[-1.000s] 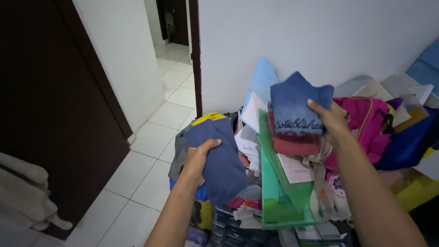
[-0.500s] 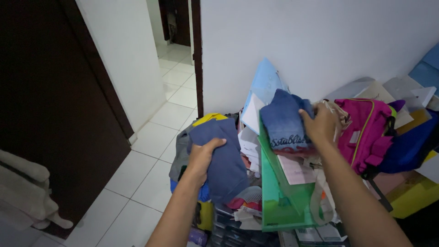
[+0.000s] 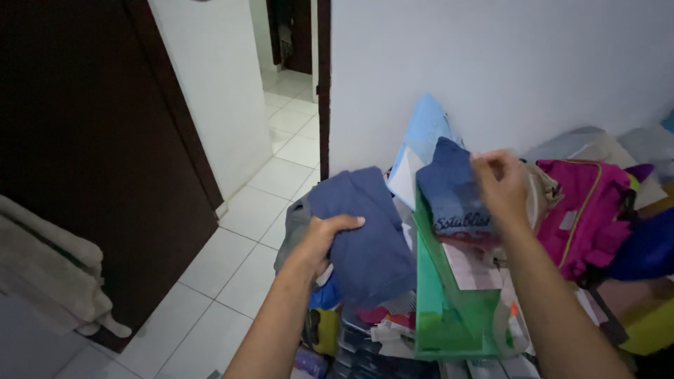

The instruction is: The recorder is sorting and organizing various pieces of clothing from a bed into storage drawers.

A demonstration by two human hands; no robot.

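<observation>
My left hand [image 3: 320, 242] grips a folded dark blue cloth [image 3: 368, 224], holding it over a pile of clutter. My right hand [image 3: 500, 184] pinches the top of a blue faded garment [image 3: 453, 193] with a red lower part; the garment rests against the upright green plastic folder [image 3: 449, 302]. A light blue paper sheet [image 3: 427, 130] leans on the wall just behind it. A grey cloth [image 3: 296, 228] hangs below the dark blue one.
A magenta backpack [image 3: 586, 210] lies to the right, with papers and a yellow box [image 3: 649, 326] around it. A dark brown door [image 3: 84, 140] stands left, beige fabric [image 3: 49, 274] beside it. White tiled floor [image 3: 232, 260] leads to a doorway.
My right hand lowered the blue faded garment from mid-air down against the green folder. My left hand lifted the dark blue cloth slightly, covering the yellow item. The view shifted left.
</observation>
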